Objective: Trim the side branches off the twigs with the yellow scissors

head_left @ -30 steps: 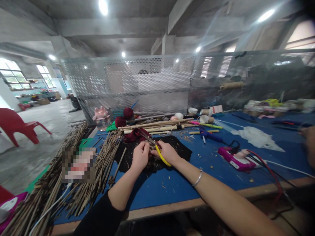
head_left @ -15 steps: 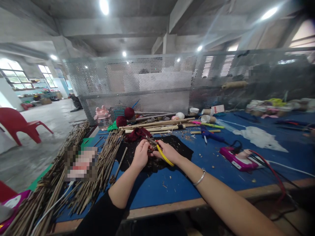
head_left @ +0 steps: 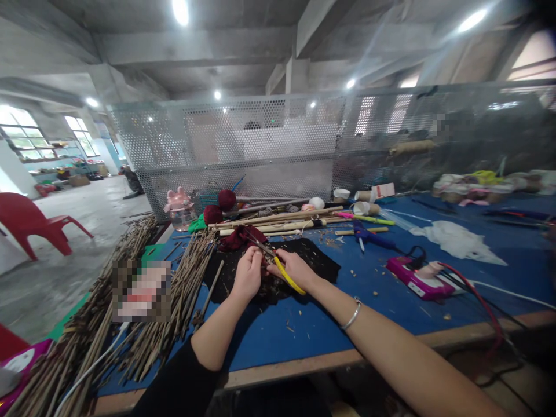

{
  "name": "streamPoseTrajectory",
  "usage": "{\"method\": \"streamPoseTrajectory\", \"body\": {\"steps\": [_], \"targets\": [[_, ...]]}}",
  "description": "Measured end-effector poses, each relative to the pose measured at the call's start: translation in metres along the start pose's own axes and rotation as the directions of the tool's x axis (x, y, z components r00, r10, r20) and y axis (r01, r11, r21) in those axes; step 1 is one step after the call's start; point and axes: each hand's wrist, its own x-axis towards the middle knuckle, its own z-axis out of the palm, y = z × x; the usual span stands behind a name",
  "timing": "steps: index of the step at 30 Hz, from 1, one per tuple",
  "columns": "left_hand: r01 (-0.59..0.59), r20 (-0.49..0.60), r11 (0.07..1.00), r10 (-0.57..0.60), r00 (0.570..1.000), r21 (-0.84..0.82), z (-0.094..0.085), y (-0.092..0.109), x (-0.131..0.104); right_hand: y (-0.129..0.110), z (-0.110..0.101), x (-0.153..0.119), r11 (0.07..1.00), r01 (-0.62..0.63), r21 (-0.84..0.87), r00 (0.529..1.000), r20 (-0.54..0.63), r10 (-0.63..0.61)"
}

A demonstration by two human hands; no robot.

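Note:
My right hand (head_left: pixel 295 271) is closed on scissors with yellow handles (head_left: pixel 288 279), and their metal blades point up and left toward my other hand. Close beside it, my left hand (head_left: pixel 249 270) is closed, its fingertips pinched together near the blades; what they hold is too small and hidden to name. Both hands are above a dark cloth (head_left: pixel 319 260) strewn with small plant scraps. Just beyond the fingers lies a bunched dark red cloth (head_left: pixel 238 236). One loose stick (head_left: pixel 214 282) rests at the cloth's left edge.
Bundles of thin dry sticks (head_left: pixel 174 289) cover the left side. Dark red yarn balls (head_left: pixel 226 200), long pale sticks (head_left: pixel 278 223) and a blue glue gun (head_left: pixel 369 236) lie farther back. A purple power strip (head_left: pixel 419 279) with cables sits right. A perforated metal screen (head_left: pixel 260 145) stands behind.
The hands stay almost in place, with the scissors still in the right hand. The whole view has shifted very slightly.

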Motion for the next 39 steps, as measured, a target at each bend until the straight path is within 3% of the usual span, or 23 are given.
{"method": "streamPoseTrajectory", "body": {"steps": [3, 8, 12, 18, 24, 28, 33, 39], "targets": [[-0.030, -0.052, 0.996, 0.034, 0.998, 0.083, 0.000, 0.000, -0.001, 0.000, 0.001, 0.000, 0.999, 0.009, 0.034, 1.000, 0.008, -0.009], [-0.146, -0.115, 0.946, 0.185, 0.976, 0.289, -0.002, 0.002, -0.002, -0.005, 0.000, 0.000, 0.999, 0.009, 0.031, 1.000, -0.003, -0.009], [-0.170, -0.133, 0.919, 0.230, 0.964, 0.354, -0.004, -0.001, -0.001, -0.008, 0.000, -0.001, 1.000, 0.004, 0.021, 1.000, -0.014, -0.004], [-0.222, -0.100, 0.876, 0.290, 0.952, 0.429, -0.006, -0.004, 0.002, -0.008, 0.001, -0.001, 0.999, 0.016, -0.042, 0.999, -0.049, -0.018], [-0.287, -0.024, 0.846, 0.332, 0.943, 0.449, -0.004, 0.001, -0.001, -0.011, -0.003, -0.003, 0.989, 0.108, -0.098, 0.990, -0.081, -0.116], [-0.312, -0.004, 0.826, 0.356, 0.935, 0.470, -0.006, 0.001, -0.001, -0.011, -0.002, -0.004, 0.993, 0.052, -0.103, 0.998, -0.032, -0.055], [-0.349, 0.001, 0.775, 0.410, 0.912, 0.527, -0.009, -0.001, 0.001, -0.016, -0.002, -0.005, 0.976, -0.020, -0.219, 0.998, -0.063, 0.006], [-0.345, -0.009, 0.749, 0.424, 0.906, 0.566, -0.008, -0.002, 0.000, -0.018, -0.005, -0.005, 0.980, -0.022, -0.200, 0.998, -0.059, 0.010]]}}
